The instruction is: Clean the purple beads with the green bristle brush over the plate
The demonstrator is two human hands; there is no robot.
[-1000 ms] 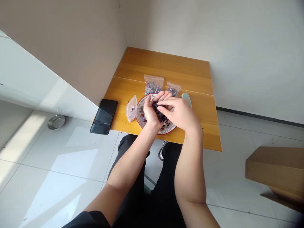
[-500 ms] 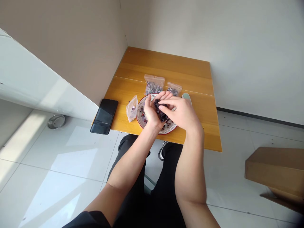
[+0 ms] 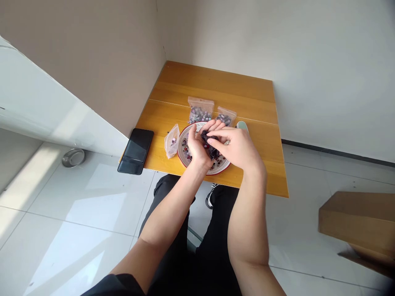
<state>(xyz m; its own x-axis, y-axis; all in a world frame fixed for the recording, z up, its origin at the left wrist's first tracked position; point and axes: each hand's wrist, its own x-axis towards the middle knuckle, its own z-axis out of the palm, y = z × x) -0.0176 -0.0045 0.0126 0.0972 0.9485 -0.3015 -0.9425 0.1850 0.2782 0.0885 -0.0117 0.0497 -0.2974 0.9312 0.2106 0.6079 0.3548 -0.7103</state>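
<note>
My left hand (image 3: 197, 149) is cupped palm up over a round white plate with a red rim (image 3: 182, 153). My right hand (image 3: 236, 147) reaches in from the right, its fingers against a dark purple clump of beads (image 3: 210, 144) that sits between both hands. Small multicoloured beads lie on the plate, which my hands partly hide. Behind the plate are a zip bag of mixed beads (image 3: 200, 111) and a smaller bag (image 3: 226, 118). To its left lies a nearly empty clear bag (image 3: 172, 142).
The plate stands on a small wooden table (image 3: 216, 88) set in a wall corner. A black phone (image 3: 135, 151) overhangs the table's left edge. A pale green object (image 3: 242, 125) sticks out behind my right hand. A cardboard box (image 3: 354, 218) is at lower right.
Both hands have shifted slightly right and keep the dark clump between them. The bags and plate look unmoved apart from a small shift of the view.
</note>
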